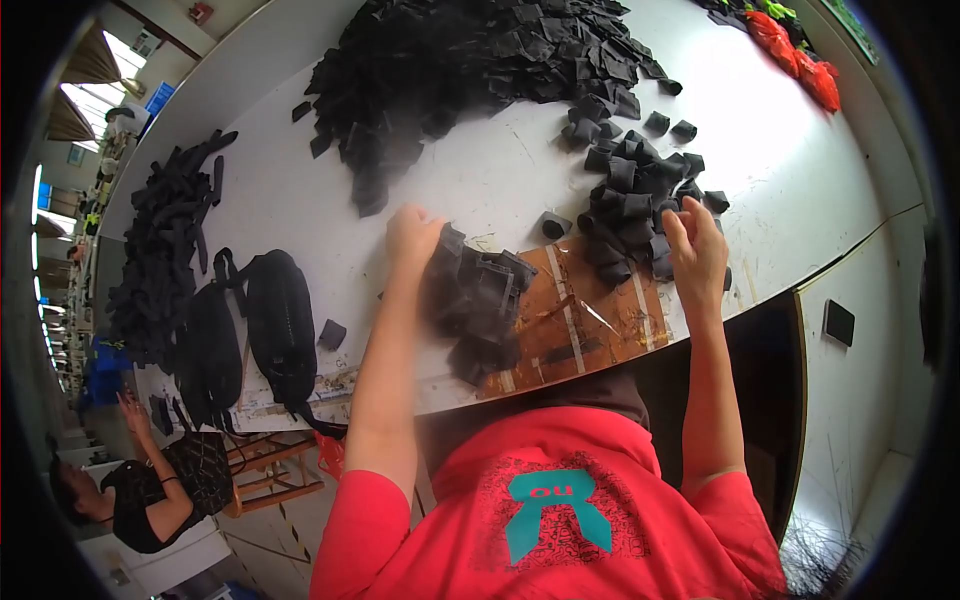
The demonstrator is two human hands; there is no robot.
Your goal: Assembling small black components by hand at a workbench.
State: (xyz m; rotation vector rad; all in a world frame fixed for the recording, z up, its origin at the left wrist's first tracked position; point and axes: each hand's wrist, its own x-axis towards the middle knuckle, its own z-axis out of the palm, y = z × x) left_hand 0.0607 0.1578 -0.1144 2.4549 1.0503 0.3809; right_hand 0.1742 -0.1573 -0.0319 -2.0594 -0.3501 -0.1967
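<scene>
My left hand is closed, its fingertips at the upper edge of a heap of flat black fabric pieces in front of me. Whatever is between those fingers is hidden. My right hand hovers at the right side of a pile of folded black fabric loops; its thumb and forefinger stand apart, and I see nothing held. Between the two hands lies a brown board with pale strips, partly under the fabric. On it rests a thin shiny strip, too unclear to name.
A large mound of black fabric pieces covers the far table. At left are black rolled strips and two black pouches. Red bags lie far right. A person sits lower left, beside a wooden stool.
</scene>
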